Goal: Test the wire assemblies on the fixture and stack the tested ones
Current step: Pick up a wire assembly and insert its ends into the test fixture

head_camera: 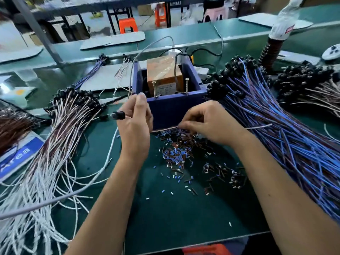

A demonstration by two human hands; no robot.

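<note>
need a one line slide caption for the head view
Both hands, left hand and right hand, pinch one wire assembly before the blue test fixture, wire piles on either side.

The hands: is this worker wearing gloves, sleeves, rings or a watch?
No. The left hand and the right hand are bare, with no gloves, rings or watch in view. Both forearms are uncovered as far as the frame's lower edge, so no sleeve shows. The fingernails look short and unpainted.

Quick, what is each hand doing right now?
Left hand: fingers curled, pinching a thin wire beside the blue fixture box.
Right hand: fingers curled, pinching a white-and-brown wire assembly in front of the box.
</note>
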